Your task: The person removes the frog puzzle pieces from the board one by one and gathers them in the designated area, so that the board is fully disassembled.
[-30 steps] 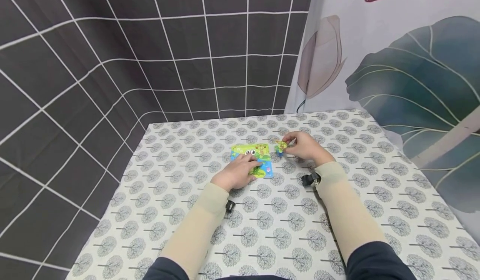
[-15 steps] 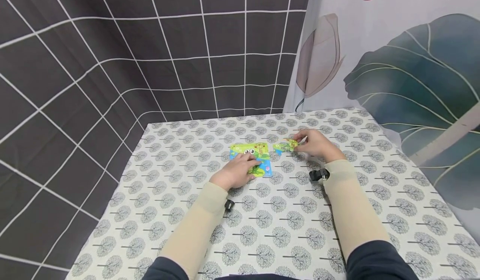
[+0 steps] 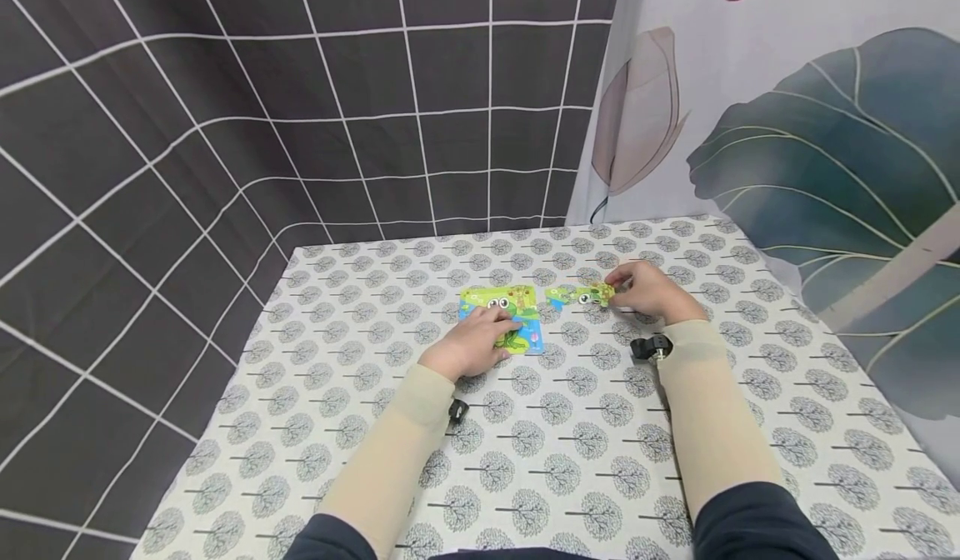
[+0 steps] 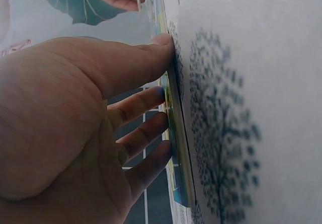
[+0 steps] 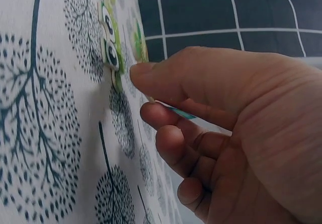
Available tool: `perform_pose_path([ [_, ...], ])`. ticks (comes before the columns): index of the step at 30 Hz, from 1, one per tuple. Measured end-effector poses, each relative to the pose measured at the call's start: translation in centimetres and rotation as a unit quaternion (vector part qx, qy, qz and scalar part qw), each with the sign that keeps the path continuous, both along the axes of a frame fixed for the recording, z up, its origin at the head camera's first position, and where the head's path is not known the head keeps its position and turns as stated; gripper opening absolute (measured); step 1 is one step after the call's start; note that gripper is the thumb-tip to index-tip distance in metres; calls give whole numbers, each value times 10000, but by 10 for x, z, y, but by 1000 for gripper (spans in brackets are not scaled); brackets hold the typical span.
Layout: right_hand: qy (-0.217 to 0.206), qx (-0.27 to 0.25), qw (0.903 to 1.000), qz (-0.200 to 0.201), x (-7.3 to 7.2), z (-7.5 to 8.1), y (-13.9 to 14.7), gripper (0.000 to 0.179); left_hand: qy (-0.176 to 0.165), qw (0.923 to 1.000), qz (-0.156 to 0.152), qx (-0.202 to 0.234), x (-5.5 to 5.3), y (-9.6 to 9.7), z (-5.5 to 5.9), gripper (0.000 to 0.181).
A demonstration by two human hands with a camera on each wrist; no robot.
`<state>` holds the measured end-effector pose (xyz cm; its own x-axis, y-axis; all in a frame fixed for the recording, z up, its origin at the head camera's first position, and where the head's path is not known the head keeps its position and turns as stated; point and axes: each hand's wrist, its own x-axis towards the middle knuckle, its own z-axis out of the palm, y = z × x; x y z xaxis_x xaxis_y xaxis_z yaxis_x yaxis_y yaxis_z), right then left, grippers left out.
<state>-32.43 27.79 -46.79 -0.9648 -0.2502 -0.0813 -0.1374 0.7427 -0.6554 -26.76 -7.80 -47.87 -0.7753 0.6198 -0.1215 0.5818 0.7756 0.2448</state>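
A flat, colourful puzzle board (image 3: 531, 331) with a green cartoon frog and big eyes lies on the table. My left hand (image 3: 480, 345) rests on it, fingertips on its face; in the left wrist view the thumb (image 4: 136, 63) lies along the near edge. To the right, my right hand (image 3: 648, 289) pinches a thin green-and-yellow puzzle piece (image 3: 606, 290) between thumb and forefinger. The right wrist view shows that piece (image 5: 140, 40) partly hidden behind the thumb. Just left of this hand lie loose puzzle pieces, one with an eye (image 3: 584, 298) and one green and blue (image 3: 557, 298).
A white cloth with grey tree prints (image 3: 540, 460) covers the table. Behind it hangs a dark curtain with a white grid (image 3: 450, 143). At the right is a pale curtain with large leaf prints (image 3: 840, 143). Small black cameras sit at both wrists.
My right hand has moved to the right along the table. Loose pieces, including the one with an eye, now show to its left. The left hand stays on the board.
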Motion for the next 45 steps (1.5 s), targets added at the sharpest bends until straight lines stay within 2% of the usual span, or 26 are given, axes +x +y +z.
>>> perform_pose_path([
  [7,-37,30,9999,-132,-2,-2,10,47,-3,10000,-4,26,-1,0,1,61],
  [17,141,494,9978,-427,-3,-2,14,47,19,10000,3,41,-1,-1,3,61],
  [36,-17,387,9987,-327,1,-8,17,48,0,10000,-3,44,2,0,1,62],
  [45,3,461,9985,-310,-2,-10,19,47,25,10000,6,39,4,-1,2,62],
])
